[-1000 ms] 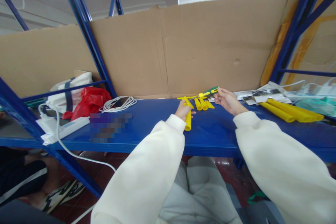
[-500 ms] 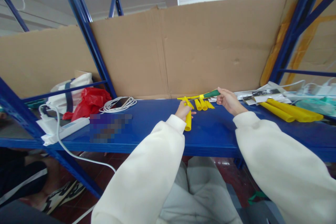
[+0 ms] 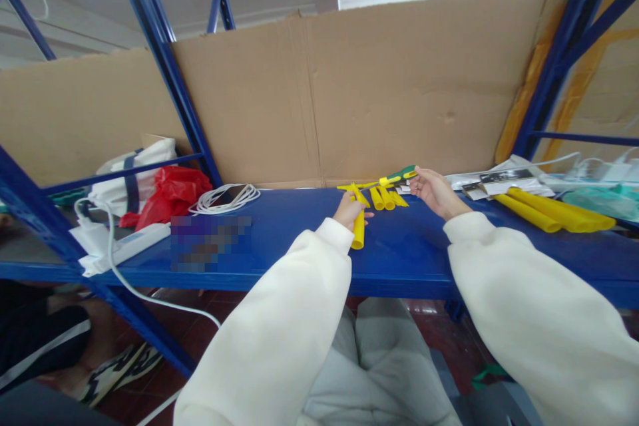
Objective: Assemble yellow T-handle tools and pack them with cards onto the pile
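Observation:
My left hand point(image 3: 348, 211) is wrapped round a yellow plastic tube point(image 3: 358, 233) and the yellow piece joined at its top. In my right hand point(image 3: 432, 190) the fingertips pinch the end of a screwdriver point(image 3: 398, 176) with a green and yellow handle. Its shaft points left toward the top of the held part; my left fingers partly hide where the tip meets it. Just behind, several short yellow tube pieces point(image 3: 386, 199) rest on the blue shelf point(image 3: 299, 246).
Longer yellow tubes point(image 3: 559, 210) lie at right, near a plastic-wrapped packet point(image 3: 509, 180). On the left are a coiled white cable point(image 3: 224, 198), a red plastic bag point(image 3: 172, 193) and a white power strip point(image 3: 130, 246). Cardboard point(image 3: 374, 93) backs the shelf. Another person's leg point(image 3: 50, 339) shows lower left.
The screwdriver handle has turned about its length, showing more yellow now. My right fingers have shifted slightly on its end. My left hand and the tube stay in place.

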`<state>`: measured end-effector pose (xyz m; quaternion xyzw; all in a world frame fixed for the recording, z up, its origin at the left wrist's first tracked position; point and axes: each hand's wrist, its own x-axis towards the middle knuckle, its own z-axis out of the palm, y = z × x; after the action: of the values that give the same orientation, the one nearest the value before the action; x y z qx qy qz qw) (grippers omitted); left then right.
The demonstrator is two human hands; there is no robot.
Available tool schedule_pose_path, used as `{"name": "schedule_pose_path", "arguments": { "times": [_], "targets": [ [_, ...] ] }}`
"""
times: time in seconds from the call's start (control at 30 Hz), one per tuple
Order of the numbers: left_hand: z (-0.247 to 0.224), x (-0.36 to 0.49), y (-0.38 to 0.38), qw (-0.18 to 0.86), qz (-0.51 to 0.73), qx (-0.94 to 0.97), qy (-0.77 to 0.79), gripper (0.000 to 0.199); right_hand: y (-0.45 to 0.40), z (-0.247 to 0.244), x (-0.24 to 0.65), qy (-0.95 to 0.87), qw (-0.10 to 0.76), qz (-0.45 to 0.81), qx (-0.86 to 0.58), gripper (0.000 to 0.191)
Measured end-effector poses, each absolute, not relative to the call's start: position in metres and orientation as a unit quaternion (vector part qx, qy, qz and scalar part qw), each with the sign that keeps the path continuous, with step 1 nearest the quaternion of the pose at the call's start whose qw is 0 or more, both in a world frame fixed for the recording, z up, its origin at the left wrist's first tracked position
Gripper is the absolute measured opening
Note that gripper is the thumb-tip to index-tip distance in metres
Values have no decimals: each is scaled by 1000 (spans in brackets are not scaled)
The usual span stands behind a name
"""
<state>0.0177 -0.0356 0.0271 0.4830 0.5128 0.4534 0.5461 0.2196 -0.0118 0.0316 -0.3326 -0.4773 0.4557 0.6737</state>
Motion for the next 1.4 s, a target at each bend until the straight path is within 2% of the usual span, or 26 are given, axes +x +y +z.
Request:
{"name": "schedule_pose_path", "arguments": {
  "times": [0.3,0.57,1.07,1.4],
  "targets": [
    [27,18,-36,544,454,482,515,43,-16,32,218,-507,654,448,-339,33],
    [25,18,-32,540,460,483,513,43,-20,35,215,-510,651,464,-318,21],
    [28,18,-35,540,457,480,518,45,-14,30,218,-506,663,424,-354,38],
    [29,18,-37,542,457,478,519,42,-20,35,215,-500,642,474,-336,26]
  ]
}}
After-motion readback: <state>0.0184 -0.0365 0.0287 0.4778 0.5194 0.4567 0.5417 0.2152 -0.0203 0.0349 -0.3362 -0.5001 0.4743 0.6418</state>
